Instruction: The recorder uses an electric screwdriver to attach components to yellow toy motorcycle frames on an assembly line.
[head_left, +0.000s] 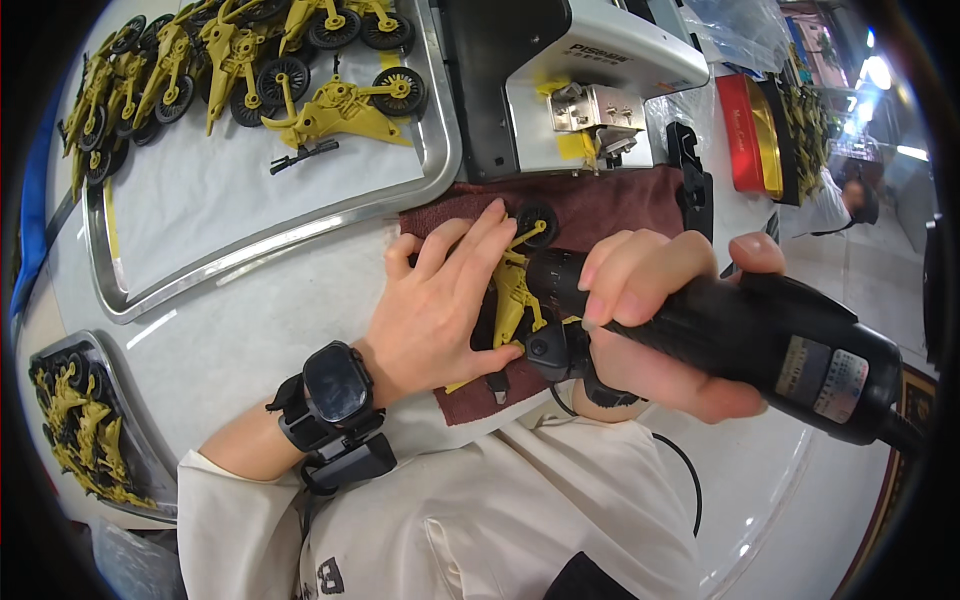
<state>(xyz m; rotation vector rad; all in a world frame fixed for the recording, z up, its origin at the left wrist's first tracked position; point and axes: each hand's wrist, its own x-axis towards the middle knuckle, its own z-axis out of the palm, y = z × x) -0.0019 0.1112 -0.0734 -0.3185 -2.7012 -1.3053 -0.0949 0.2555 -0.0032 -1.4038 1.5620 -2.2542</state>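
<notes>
Both hands work on the maroon cloth [610,215]. Left hand [440,305] presses flat a yellow toy motorcycle [515,290] (fingers spread); right hand [650,320] clamps a black electric screwdriver [740,335] beside it.

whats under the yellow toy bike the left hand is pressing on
A dark red cloth lies under the yellow toy bike, spread on the white table. The left hand and black power screwdriver cover the rest.

Left hand [440,305]: lying flat, palm down, fingers spreading toward the far right, wrist bending. Right hand [650,320]: curling closed in a grip, thumb pointing right, knuckles facing up.
</notes>
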